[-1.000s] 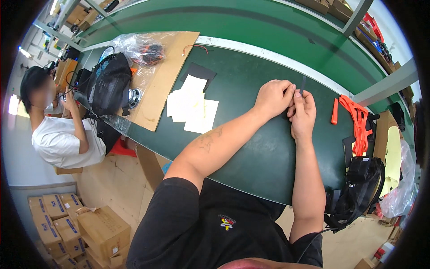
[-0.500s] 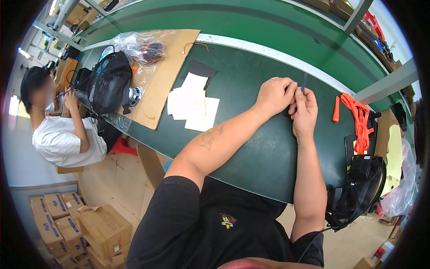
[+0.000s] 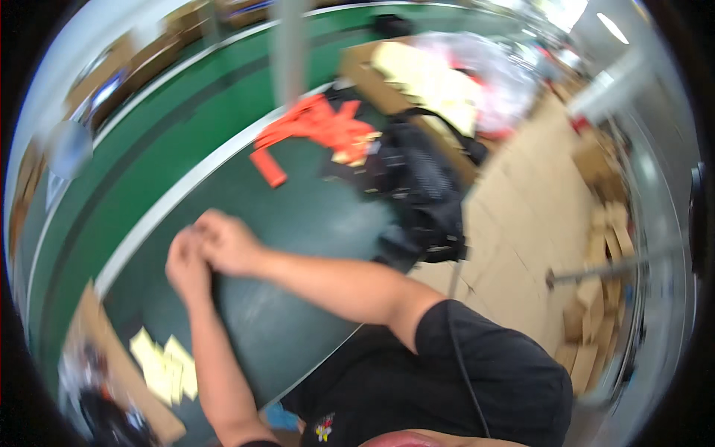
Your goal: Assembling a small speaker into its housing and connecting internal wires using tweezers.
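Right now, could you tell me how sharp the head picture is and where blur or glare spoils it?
Head view: motion blur smears the whole frame; the orange straps and black bag lack crisp edges; glare washes out the upper right; fisheye bends the green table edge; the left hand and right hand meet, what they pinch unreadable.

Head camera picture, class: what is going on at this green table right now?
A person in a black shirt has both hands together over the green table. The left hand and the right hand touch, fingers bunched; the blur hides whatever small thing they may pinch. Orange straps and a black bag lie further along the table, and pale paper sheets lie near the left forearm.
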The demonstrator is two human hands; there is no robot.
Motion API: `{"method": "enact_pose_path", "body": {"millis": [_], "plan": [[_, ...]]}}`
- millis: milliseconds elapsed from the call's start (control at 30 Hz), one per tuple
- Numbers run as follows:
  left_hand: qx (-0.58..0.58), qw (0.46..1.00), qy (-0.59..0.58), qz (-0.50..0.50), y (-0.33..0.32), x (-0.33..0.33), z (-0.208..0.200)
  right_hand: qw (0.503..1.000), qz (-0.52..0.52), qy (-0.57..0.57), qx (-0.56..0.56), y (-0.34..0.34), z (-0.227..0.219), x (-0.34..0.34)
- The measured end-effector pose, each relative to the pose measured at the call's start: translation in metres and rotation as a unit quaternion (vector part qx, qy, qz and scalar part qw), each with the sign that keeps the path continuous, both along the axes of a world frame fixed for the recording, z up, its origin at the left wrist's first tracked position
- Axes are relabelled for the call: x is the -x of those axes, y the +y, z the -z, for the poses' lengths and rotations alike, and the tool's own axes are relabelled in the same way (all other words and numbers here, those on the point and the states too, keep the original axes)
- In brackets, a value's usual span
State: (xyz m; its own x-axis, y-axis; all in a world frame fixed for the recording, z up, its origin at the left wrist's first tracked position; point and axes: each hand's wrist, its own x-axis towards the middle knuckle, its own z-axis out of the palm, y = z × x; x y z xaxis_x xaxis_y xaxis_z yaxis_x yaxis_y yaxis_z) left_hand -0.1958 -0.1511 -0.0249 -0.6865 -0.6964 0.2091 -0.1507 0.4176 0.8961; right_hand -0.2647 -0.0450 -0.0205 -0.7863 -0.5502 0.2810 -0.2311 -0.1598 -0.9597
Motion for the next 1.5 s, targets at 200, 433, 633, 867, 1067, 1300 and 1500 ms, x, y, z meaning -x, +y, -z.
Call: {"method": "enact_pose_path", "body": {"millis": [200, 433, 633, 867, 1067, 1300, 1500], "plan": [[0.04, 0.996, 0.025, 0.078, 0.006, 0.021, 0.01, 0.999, -0.021, -0.029, 0.041, 0.018, 0.0, 0.012], [0.01, 0.996, 0.028, 0.083, -0.001, 0.016, 0.008, 0.998, -0.015, -0.028, 0.053, 0.014, -0.006, 0.005], [0.026, 0.997, 0.023, 0.07, -0.005, 0.018, 0.009, 0.999, -0.005, -0.016, 0.05, 0.013, -0.006, 0.007], [0.01, 0.997, 0.021, 0.074, -0.005, 0.015, 0.012, 0.999, -0.002, -0.012, 0.044, 0.016, -0.009, 0.006], [0.015, 0.996, 0.031, 0.08, -0.006, 0.017, 0.013, 0.998, 0.001, -0.001, 0.061, 0.014, -0.006, 0.006], [0.023, 0.997, 0.025, 0.064, 0.0, 0.016, 0.008, 0.999, -0.007, -0.013, 0.042, 0.015, -0.008, 0.005], [-0.012, 0.994, 0.021, 0.108, -0.014, 0.016, 0.015, 0.998, 0.004, -0.021, 0.052, 0.012, -0.005, 0.006]]}}
